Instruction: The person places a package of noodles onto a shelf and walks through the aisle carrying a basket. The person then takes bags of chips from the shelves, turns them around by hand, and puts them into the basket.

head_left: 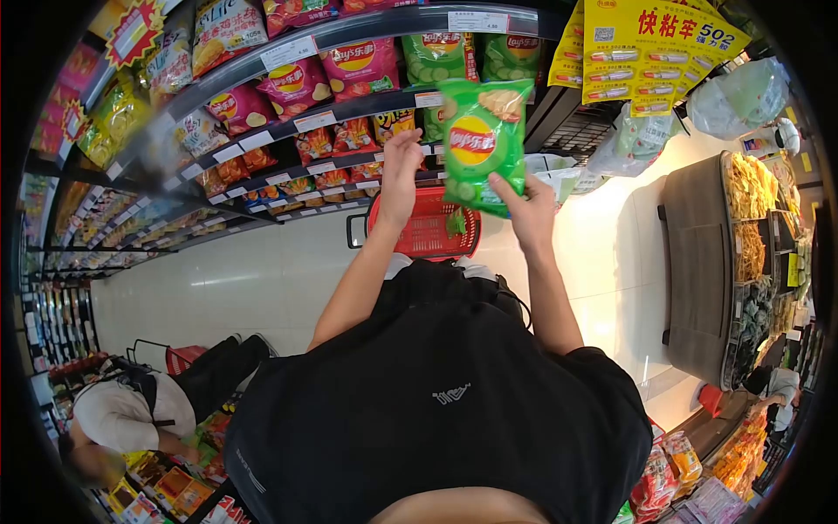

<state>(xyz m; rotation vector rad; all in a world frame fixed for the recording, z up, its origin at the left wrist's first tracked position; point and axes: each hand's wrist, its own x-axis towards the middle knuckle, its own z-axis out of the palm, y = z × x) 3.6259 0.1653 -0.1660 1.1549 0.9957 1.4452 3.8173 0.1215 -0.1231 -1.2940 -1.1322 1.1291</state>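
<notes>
My right hand [532,214] grips a green bag of Lay's potato chips [482,170] by its lower right corner, thumb across the front. The bag is upright, its printed front facing me. To the left of the bag, my left hand [401,179] is raised with fingers stretched out and nothing in it; a small gap parts it from the bag. Below both hands, a red shopping basket [419,237] sits on the floor with a small green item [456,222] inside.
Snack shelves [301,122] with pink chip bags [360,68] curve along the front and left. Yellow glue cards [663,52] hang at upper right. A wood-sided display stand [698,253] is on the right. Another person [144,402] bends over goods at lower left.
</notes>
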